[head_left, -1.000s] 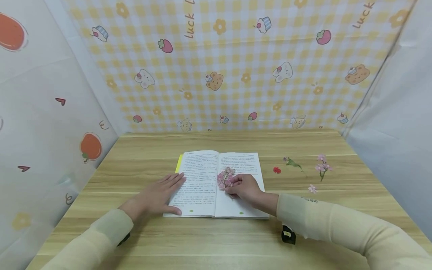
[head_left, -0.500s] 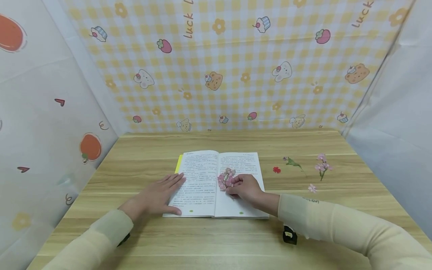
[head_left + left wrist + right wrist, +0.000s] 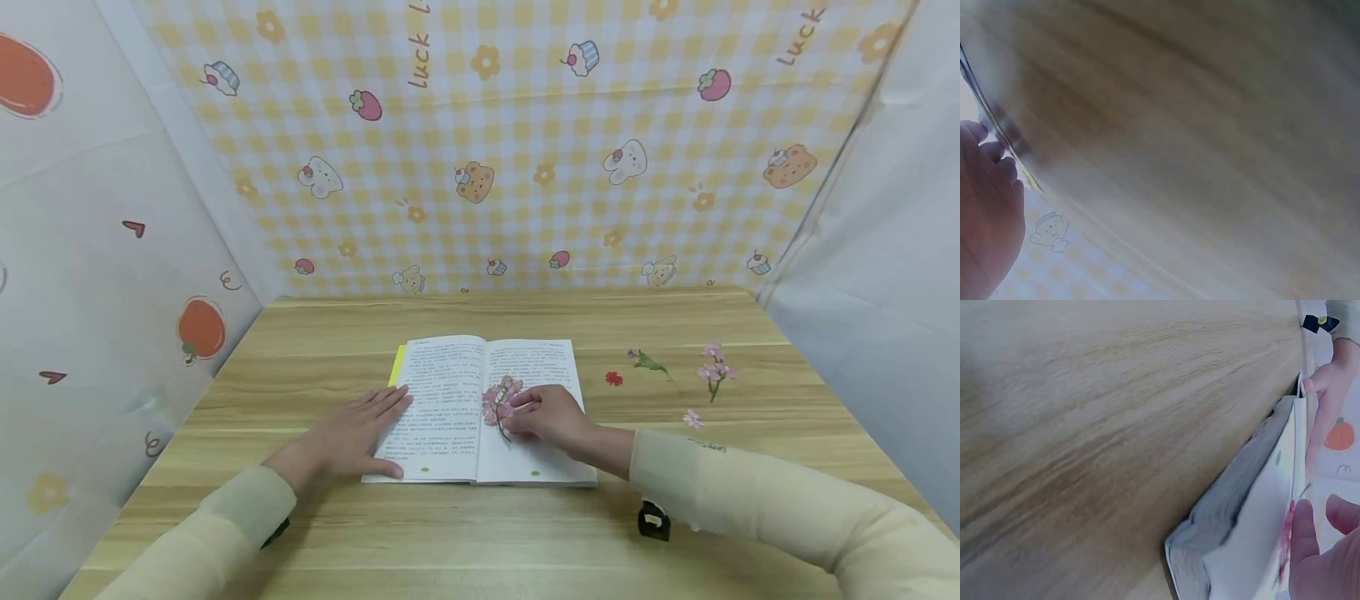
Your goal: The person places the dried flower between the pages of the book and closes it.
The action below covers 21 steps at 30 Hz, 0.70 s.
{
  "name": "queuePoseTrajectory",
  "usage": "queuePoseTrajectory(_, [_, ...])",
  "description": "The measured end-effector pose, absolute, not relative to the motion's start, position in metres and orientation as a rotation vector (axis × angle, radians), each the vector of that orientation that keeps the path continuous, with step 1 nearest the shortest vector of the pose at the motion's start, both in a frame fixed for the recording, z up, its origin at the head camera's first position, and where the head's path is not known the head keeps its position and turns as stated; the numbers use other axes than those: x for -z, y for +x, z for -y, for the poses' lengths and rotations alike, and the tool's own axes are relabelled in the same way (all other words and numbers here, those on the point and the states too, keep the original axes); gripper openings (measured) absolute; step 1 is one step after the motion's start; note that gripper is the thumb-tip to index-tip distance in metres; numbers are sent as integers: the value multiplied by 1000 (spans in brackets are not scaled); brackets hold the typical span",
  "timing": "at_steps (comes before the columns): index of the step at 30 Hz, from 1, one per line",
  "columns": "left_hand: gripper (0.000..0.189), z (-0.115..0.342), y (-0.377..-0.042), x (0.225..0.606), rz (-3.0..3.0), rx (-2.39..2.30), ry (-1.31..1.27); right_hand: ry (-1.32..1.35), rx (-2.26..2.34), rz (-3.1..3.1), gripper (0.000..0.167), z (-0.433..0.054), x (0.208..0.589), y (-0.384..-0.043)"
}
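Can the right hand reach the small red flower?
Likely yes: the small red flower lies on the wooden tabletop beside the open white-paged book, nothing tall between it and the right hand.

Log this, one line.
left grip: on open white-paged book, left edge; right grip: at pink flower sprig on right page; red flower: on wooden table

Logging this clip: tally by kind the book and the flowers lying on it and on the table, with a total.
White-paged open paper book: 1
Pink many-blossomed flower sprigs: 2 (book sprig, its cluster counted as one; table sprig)
Small ruffled red flower head: 1
Purple-tipped flower with green stem: 1
Single pale pink blossom: 1
Total: 6
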<state>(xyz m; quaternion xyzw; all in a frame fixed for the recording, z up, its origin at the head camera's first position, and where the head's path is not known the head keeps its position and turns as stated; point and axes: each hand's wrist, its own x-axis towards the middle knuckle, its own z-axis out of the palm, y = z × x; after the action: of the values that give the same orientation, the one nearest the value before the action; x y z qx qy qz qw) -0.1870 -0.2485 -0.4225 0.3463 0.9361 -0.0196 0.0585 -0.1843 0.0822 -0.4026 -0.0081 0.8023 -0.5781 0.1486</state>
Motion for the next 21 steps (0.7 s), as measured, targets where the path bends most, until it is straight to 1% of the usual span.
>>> queuePoseTrajectory(5, [111,248,-187,423,-2842,42,1063,-56,1650,-2299,34,-90,397,-185])
queuePoseTrajectory(10, [112,248,-186,421,-2836,44,1043,-96,1581,-2375,35,-105,392,-193])
queuePoseTrajectory(12, [113,248,-186,421,-2833,44,1034,-165,1527,-2434,34,-114,391,-200])
queuePoseTrajectory(16, [114,248,-186,421,-2828,48,1023,-423,1359,-2631,33,-134,392,-221])
queuePoseTrajectory(19, [114,248,-186,421,-2827,46,1027,-595,1270,-2743,35,-146,392,-237])
queuePoseTrajectory(21, [113,249,-186,421,-2830,31,1044,-630,1219,-2783,38,-152,392,-248])
